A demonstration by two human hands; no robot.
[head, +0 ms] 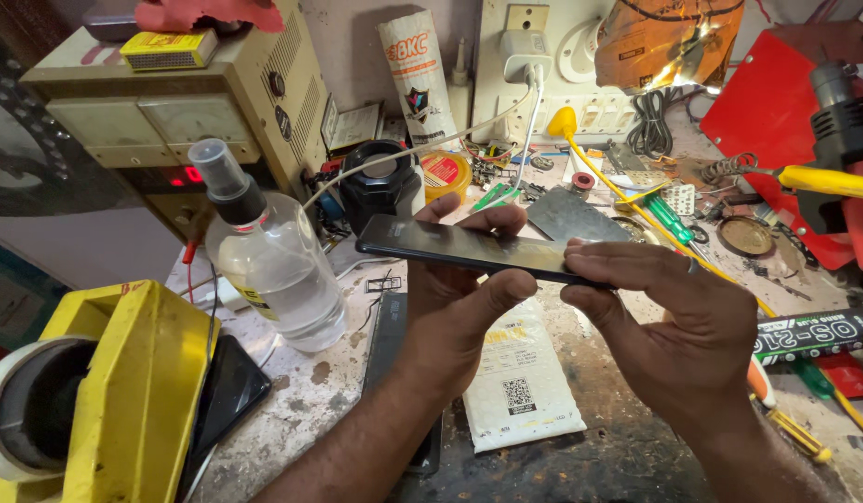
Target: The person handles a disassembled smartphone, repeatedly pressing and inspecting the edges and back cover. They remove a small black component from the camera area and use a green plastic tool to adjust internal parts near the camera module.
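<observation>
A thin black smartphone (469, 247) is held flat and edge-on above the workbench, in the middle of the view. My left hand (459, 303) grips it from below, thumb pressed on its near edge and fingertips curled over the far edge. My right hand (678, 312) holds the phone's right end between thumb and fingers, with a ring on one finger. Under the hands lies a white printed pouch (520, 377) on a dark mat (599, 466).
A clear spray bottle (269, 256) stands to the left, beside a yellow tape dispenser (124, 391) and another dark phone (229, 391). A beige power supply (171, 112) stands behind. Screwdrivers (669, 219), a hot-air gun (846, 130) and small parts clutter the right side.
</observation>
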